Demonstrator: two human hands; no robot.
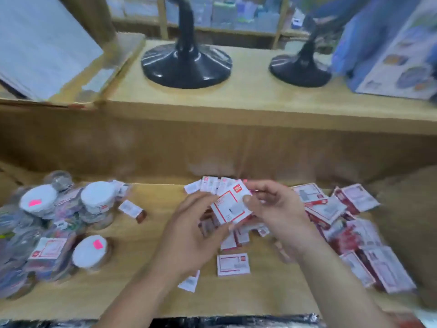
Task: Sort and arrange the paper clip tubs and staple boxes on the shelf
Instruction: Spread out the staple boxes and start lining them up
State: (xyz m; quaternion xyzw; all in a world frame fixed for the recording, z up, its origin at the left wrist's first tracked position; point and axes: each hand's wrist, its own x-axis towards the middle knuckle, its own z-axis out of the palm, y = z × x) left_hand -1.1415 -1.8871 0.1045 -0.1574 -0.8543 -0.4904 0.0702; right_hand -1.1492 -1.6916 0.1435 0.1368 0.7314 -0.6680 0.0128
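Left hand (pixel 191 235) and right hand (pixel 279 209) both pinch one staple box (pixel 233 205); square it, then stand it against the row (pixel 210 187) at 12 o'clock, label facing out.

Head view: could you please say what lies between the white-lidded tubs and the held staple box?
Head view shows one small stray box on bare shelf wood.

both hands (pixel 189 233) holding staple box (pixel 230 207)
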